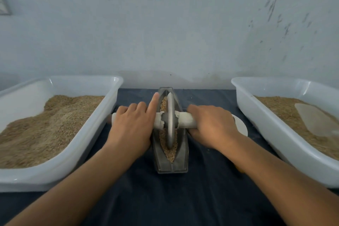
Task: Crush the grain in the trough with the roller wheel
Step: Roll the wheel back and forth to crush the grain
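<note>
On the dark-cloth bench (165,198), a grey boat-shaped metal trough (171,166) holds tan grain (169,152). The grey metal roller wheel (170,121) stands in it. The left hand (131,126) lies over its white axle handle (185,120), forefinger straight; the right hand (213,125) curls round it. Beside the trough, two white plastic trays (256,112), both cut off.

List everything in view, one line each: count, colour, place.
trough: one, grey metal, centre of the cloth
roller wheel: one, grey disc on a pale handle, standing in the trough
grain: tan, along the trough
tubs: two, white, left and right, both holding tan grain
scoop: one, translucent, in the right tub
round white object: one, behind the right hand
cloth: one, dark blue, under everything
left hand: on the handle, forefinger straight
right hand: grips the handle
</note>
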{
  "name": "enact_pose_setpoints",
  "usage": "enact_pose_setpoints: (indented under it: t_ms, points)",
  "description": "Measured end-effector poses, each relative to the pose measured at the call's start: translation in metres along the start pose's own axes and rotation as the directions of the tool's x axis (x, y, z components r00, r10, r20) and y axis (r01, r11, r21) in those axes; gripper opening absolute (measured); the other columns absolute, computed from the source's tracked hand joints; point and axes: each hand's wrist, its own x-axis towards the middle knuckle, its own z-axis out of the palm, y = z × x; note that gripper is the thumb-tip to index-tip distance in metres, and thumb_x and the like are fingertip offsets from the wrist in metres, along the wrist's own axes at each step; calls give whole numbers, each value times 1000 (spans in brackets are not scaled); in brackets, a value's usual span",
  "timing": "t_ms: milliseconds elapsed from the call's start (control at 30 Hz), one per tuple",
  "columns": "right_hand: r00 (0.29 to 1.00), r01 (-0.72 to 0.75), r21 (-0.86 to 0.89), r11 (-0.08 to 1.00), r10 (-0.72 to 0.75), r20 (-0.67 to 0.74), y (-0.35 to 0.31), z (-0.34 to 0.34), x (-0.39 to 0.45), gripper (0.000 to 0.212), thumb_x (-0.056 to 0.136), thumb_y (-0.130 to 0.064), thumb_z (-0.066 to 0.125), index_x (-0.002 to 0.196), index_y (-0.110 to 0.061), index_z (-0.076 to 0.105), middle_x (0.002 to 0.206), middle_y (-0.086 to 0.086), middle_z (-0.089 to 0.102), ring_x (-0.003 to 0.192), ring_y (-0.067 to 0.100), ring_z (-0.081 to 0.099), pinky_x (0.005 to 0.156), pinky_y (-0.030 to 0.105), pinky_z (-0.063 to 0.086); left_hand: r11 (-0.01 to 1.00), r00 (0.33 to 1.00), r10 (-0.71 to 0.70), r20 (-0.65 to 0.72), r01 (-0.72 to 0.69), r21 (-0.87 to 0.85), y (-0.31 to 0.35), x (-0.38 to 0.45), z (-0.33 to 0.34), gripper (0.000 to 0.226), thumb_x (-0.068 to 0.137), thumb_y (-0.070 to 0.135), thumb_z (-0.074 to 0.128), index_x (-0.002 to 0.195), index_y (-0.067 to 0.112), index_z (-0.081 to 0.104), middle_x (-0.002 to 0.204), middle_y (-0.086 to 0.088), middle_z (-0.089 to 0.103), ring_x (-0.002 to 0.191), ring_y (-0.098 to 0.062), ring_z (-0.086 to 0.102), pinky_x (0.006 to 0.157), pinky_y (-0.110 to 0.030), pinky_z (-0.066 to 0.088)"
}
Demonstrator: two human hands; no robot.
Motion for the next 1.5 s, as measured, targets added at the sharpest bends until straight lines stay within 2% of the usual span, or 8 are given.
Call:
enact_pose_setpoints:
  t_ms: [167, 467, 633, 767, 900, 1033, 1167, 1500]
  points:
    - [999, 8, -69, 998, -5, 42, 1, -1, 19, 19, 77, -38, 61, 81, -34, 43, 65, -9, 43, 60, 21, 41, 50, 29, 22, 998, 999, -14, 45, 16, -65, -8, 10, 9, 104, 83, 25, 63, 156, 28, -11, 98, 5, 57, 82, -17, 58, 67, -32, 37]
    - [981, 21, -40, 999, -13, 196, 16, 10, 57, 23, 78, -45, 63, 87, -37, 43, 73, -10, 51, 61, 13, 46, 52, 30, 31, 996, 997, -57, 52, 60, -66, -14, 42, 26, 86, 85, 27, 67, 150, 37, 10, 104, 4, 58, 72, -22, 62, 47, -30, 27]
    - [956, 50, -37, 998, -37, 293, 20, 8, 83, 30, 74, -38, 64, 100, -33, 47, 85, -7, 57, 71, 17, 52, 51, 29, 31, 987, 990, -69, 120, 85, -136, -22, 62, 38, 93, 82, 23, 74, 150, 37, 12, 117, -5, 49, 84, -29, 63, 55, -37, 44]
    - [948, 145, -101, 984, -109, 298, 18, 5, 106, 27, 72, -30, 63, 96, -28, 51, 86, -3, 54, 77, 21, 52, 51, 28, 33, 948, 981, -133, 144, 169, -271, -27, 66, 48, 79, 78, 22, 78, 143, 20, 32, 132, -10, 36, 100, -30, 58, 70, -34, 45]
    - [921, 111, -52, 992, -83, 382, 21, 5, 111, 17, 72, -31, 63, 87, -29, 55, 81, -6, 60, 72, 16, 58, 53, 27, 40, 961, 974, -196, 115, 214, -174, -24, 68, 47, 42, 83, 29, 72, 117, 17, 51, 115, -6, 50, 94, -23, 55, 74, -31, 38]
    - [892, 12, -7, 1000, -8, 451, 25, 12, 102, 14, 70, -37, 63, 81, -32, 57, 82, -7, 63, 72, 15, 61, 55, 28, 42, 983, 980, -181, 78, 180, 24, -17, 68, 38, 29, 86, 33, 66, 101, 27, 42, 83, 6, 58, 69, -18, 49, 68, -34, 33]
    - [921, -33, 0, 999, 30, 388, 23, 14, 84, 28, 73, -43, 63, 99, -36, 64, 82, -8, 63, 71, 16, 61, 55, 29, 42, 989, 982, -144, 122, 144, 13, -15, 62, 24, 34, 85, 32, 66, 100, 30, 36, 82, 5, 60, 67, -21, 49, 63, -35, 37]
    - [994, -44, 15, 999, 42, 105, 2, 1, 19, 28, 80, -32, 64, 91, -30, 38, 69, -7, 41, 56, 19, 37, 49, 29, 23, 998, 997, -53, 53, 55, -21, -6, 11, 1, 47, 80, 38, 65, 116, 35, 35, 100, 8, 55, 94, -19, 56, 82, -37, 40]
